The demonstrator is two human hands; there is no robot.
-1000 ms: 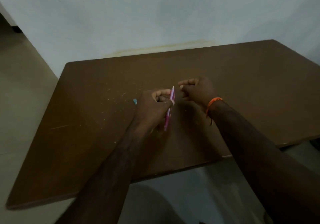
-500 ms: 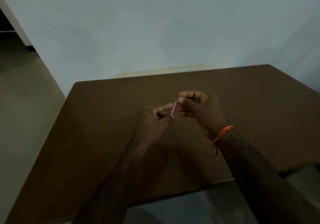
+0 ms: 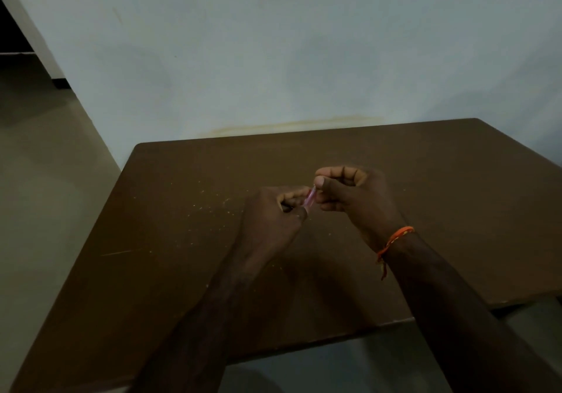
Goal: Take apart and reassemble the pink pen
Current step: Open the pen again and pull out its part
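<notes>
Between both hands | pink pen (image 3: 310, 200) mostly hidden, blurred

One pen (image 3: 310, 199), two hands, one table (image 3: 182, 240)

Dim, murky light; soft focus, wide-angle bending at edges.

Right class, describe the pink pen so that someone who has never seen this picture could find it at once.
Start at the brown table set against the pale wall, then find the two hands raised over its middle. The pink pen is the thin translucent stick pinched between the left hand and the right hand. It is the only pink thing; the orange wrist thread sits further back.
</notes>
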